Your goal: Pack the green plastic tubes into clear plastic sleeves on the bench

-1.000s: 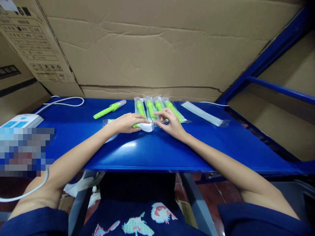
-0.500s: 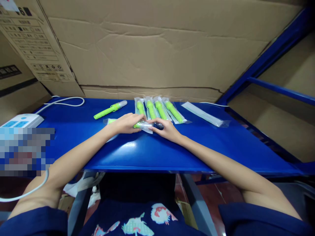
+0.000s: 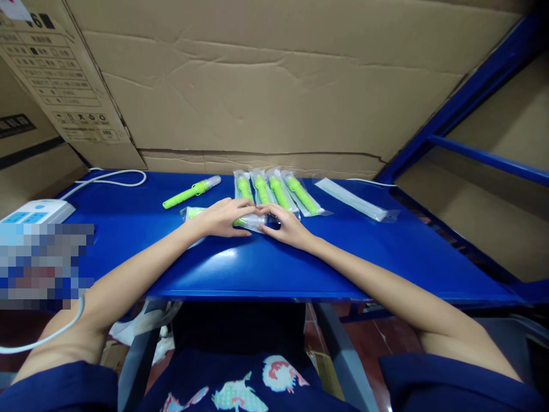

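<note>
A bright green stick with a clear tip (image 3: 250, 220), in a transparent plastic bag, lies crosswise at the middle of the table under both hands. My left hand (image 3: 218, 218) is curled over its middle and hides part of it; the bag's left end shows beyond the wrist. At its clear end, my right hand (image 3: 288, 225) grips the bag between thumb and fingers. The fingertips of both hands meet above it. Just behind lie several bagged green sticks (image 3: 281, 193) in a row. An unbagged green stick (image 3: 189, 194) rests to the left.
White, flat plastic bags (image 3: 351, 199) lie at the right on the blue table (image 3: 274, 269). A white power strip (image 3: 47, 210) with a cable (image 3: 114, 177) is at the left. Cardboard (image 3: 274, 97) walls the back, and a blue metal frame (image 3: 484, 154) borders the right.
The fingers of both hands have loosened a little, with the thumbs lower and wider apart. The bagged stick has stayed in nearly the same place. Nothing else on the table has moved.
</note>
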A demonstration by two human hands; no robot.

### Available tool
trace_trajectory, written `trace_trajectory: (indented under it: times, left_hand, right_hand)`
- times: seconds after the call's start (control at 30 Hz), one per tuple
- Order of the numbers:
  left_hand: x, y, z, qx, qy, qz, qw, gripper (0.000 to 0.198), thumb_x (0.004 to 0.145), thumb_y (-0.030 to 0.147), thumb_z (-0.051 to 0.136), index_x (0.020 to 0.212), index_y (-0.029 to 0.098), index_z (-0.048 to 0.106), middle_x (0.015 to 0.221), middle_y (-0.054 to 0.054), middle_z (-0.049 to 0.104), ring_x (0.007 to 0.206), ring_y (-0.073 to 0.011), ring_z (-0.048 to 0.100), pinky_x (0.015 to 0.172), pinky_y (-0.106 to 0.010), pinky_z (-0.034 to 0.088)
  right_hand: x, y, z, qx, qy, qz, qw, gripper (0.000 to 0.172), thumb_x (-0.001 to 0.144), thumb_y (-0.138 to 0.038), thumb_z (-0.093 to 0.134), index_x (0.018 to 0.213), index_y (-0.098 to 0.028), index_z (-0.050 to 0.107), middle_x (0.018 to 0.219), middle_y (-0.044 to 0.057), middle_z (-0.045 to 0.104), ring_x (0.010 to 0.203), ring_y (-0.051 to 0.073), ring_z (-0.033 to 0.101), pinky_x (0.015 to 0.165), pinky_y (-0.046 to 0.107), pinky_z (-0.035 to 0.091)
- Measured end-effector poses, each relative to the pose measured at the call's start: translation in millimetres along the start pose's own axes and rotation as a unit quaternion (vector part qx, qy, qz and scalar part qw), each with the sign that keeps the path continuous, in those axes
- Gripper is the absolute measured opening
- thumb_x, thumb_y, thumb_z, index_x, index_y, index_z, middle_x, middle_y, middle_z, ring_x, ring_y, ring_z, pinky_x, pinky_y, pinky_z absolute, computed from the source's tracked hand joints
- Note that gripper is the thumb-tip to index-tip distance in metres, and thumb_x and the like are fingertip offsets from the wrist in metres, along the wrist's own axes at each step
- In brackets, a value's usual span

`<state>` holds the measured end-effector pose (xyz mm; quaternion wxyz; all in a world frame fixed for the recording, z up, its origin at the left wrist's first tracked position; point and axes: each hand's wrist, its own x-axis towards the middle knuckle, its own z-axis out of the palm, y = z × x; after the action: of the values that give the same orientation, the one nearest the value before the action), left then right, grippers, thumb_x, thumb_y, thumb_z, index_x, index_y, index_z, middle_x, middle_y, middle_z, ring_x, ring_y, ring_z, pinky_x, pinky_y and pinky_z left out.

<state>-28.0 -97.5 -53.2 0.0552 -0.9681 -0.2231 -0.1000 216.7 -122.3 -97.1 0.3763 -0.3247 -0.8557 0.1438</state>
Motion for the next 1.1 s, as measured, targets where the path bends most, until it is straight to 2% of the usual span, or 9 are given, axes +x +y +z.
trace_trajectory:
  times: [0.27,0.37,0.5,0.63,0.73,0.83,0.9,1.0,1.1]
  left_hand:
    - [2,1,3.0,-0.009,0.009,-0.005,1.0,0.05,0.095,0.045,0.064,0.137,0.02,0.053,0.14,-0.014,0.062,0.119,-0.0273,0.065,0.091,-0.036,0.045]
    - [4,5,1.6,-0.017,0.018,-0.005,1.0,0.054,0.094,0.049,0.067,0.136,0.017,0.053,0.141,-0.016,0.062,0.125,-0.0287,0.062,0.094,-0.036,0.042]
    - [5,7,1.5,-0.004,0.044,0.007,0.999,0.052,0.097,0.043,0.064,0.141,0.018,0.052,0.147,-0.017,0.058,0.131,-0.0284,0.059,0.101,-0.039,0.037]
    - [3,3,4.6,0.004,0.059,0.031,0.998,0.044,0.098,0.041,0.063,0.138,0.024,0.058,0.148,-0.014,0.059,0.133,-0.0273,0.058,0.1,-0.04,0.034]
    - [3,1,6.4,-0.012,0.054,0.048,0.997,0.035,0.1,0.038,0.061,0.132,0.024,0.064,0.139,-0.011,0.067,0.128,-0.024,0.062,0.097,-0.039,0.034]
    - [4,0,6.3,-0.027,0.057,0.047,0.997,0.031,0.102,0.035,0.057,0.129,0.024,0.067,0.132,-0.009,0.071,0.123,-0.0221,0.066,0.096,-0.039,0.034]
    - [5,0,5.9,-0.031,0.06,0.045,0.997,0.03,0.103,0.034,0.054,0.128,0.024,0.068,0.13,-0.009,0.073,0.12,-0.0213,0.068,0.096,-0.039,0.034]
    - [6,1,6.4,-0.027,0.065,0.039,0.997,0.03,0.103,0.031,0.053,0.128,0.024,0.069,0.127,-0.008,0.074,0.117,-0.021,0.068,0.096,-0.04,0.035]
    - [6,2,8.5,-0.017,0.076,0.033,0.996,0.031,0.103,0.029,0.052,0.129,0.024,0.068,0.124,-0.009,0.076,0.115,-0.0214,0.069,0.095,-0.04,0.036]
  right_hand:
    - [2,-5,-5,-0.003,-0.001,0.008,1.0,0.019,0.096,-0.038,0.061,0.106,-0.022,0.064,0.129,0.014,0.068,0.122,0.028,0.064,0.106,0.051,0.049]
    - [2,-5,-6,-0.003,0.018,0.019,1.0,0.021,0.101,-0.034,0.052,0.109,-0.021,0.066,0.129,0.015,0.067,0.124,0.027,0.062,0.108,0.051,0.047]
    - [3,-2,-6,0.0,0.054,0.026,0.998,0.02,0.101,-0.034,0.051,0.11,-0.021,0.063,0.126,0.014,0.067,0.123,0.026,0.062,0.106,0.049,0.048]
    - [4,-1,-6,-0.016,0.093,0.062,0.994,0.017,0.097,-0.037,0.054,0.101,-0.021,0.06,0.101,0.01,0.069,0.095,0.023,0.067,0.085,0.04,0.056]
    - [3,-4,-8,0.033,0.084,0.144,0.985,0.019,0.095,-0.041,0.057,0.092,-0.022,0.053,0.074,0.002,0.063,0.063,0.017,0.062,0.059,0.03,0.053]
    - [2,-8,-9,0.127,0.018,0.231,0.965,0.031,0.096,-0.05,0.056,0.086,-0.022,0.048,0.062,-0.002,0.061,0.042,0.012,0.054,0.039,0.025,0.042]
    - [3,-10,-9,0.183,-0.01,0.272,0.945,0.038,0.093,-0.058,0.06,0.086,-0.022,0.047,0.06,-0.002,0.063,0.038,0.012,0.054,0.032,0.023,0.04]
    - [5,-12,-8,0.283,-0.027,0.319,0.904,0.049,0.084,-0.063,0.071,0.094,-0.023,0.044,0.061,-0.004,0.066,0.043,0.015,0.063,0.033,0.024,0.049]
    - [6,-15,-7,0.365,-0.035,0.354,0.861,0.053,0.083,-0.058,0.077,0.1,-0.024,0.04,0.066,-0.002,0.07,0.055,0.02,0.072,0.043,0.029,0.06]
